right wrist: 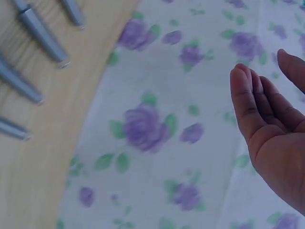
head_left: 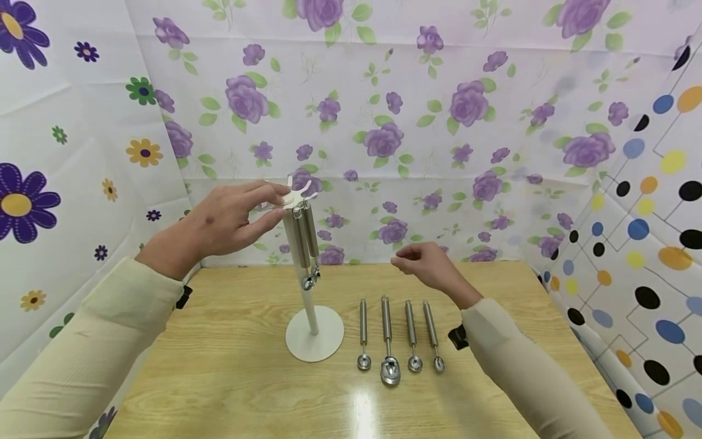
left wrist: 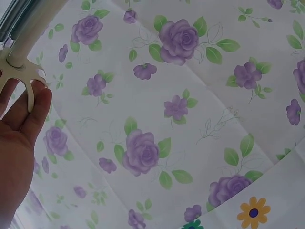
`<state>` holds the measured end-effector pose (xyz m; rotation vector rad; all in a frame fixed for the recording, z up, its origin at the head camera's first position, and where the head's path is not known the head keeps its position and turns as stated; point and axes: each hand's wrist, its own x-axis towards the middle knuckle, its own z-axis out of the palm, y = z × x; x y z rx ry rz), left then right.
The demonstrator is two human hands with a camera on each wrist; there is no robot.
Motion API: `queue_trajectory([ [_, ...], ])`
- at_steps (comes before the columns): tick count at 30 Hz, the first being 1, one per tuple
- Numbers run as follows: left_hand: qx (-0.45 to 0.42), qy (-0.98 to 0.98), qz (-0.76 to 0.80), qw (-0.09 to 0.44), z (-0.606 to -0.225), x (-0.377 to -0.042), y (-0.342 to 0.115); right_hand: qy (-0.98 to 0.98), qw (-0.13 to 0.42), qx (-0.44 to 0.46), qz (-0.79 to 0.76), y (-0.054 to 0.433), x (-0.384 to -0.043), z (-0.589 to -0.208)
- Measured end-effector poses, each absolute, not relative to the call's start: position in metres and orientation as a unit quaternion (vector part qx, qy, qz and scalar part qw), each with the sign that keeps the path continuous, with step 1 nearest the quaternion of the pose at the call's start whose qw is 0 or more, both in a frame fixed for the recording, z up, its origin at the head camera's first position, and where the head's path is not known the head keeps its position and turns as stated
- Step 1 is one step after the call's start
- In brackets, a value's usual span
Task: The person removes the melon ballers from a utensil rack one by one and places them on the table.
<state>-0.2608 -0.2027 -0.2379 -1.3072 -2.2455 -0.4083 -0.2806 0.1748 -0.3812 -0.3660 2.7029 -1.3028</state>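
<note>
A white hanging stand (head_left: 309, 311) with a hooked top stands upright on the table. My left hand (head_left: 236, 216) holds its top, thumb lower and fingers over the prongs; in the left wrist view, fingertips (left wrist: 42, 102) touch a curved hook (left wrist: 30, 98). At least two steel-handled melon ballers (head_left: 303, 238) hang from the stand beside its pole, heads down. My right hand (head_left: 430, 265) is above the table's back part, fingers loosely bent, holding nothing. Nearest below it lie several steel scoops in a row, among them a larger oval scoop (head_left: 390, 369) and a small narrow one (head_left: 438, 363).
The wooden table (head_left: 230, 378) ends at a flower-printed cloth (head_left: 351, 122) behind. Another flowered cloth (head_left: 82, 134) hangs at the left, and a dotted one (head_left: 647, 244) at the right. The stand's round base (head_left: 298, 350) is left of the scoops.
</note>
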Motion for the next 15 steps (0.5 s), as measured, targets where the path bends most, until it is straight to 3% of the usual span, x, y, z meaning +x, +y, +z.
queue_trajectory([
  [7,-0.484,-0.826,-0.145,0.248,-0.239,-0.262,-0.203,0.870,0.043,-0.195,-0.450,0.134,-0.284,-0.336],
  [15,-0.479,-0.827,-0.162,0.246,-0.241,-0.261,-0.204,0.850,0.044,-0.256,-0.458,0.095,-0.286,-0.314],
])
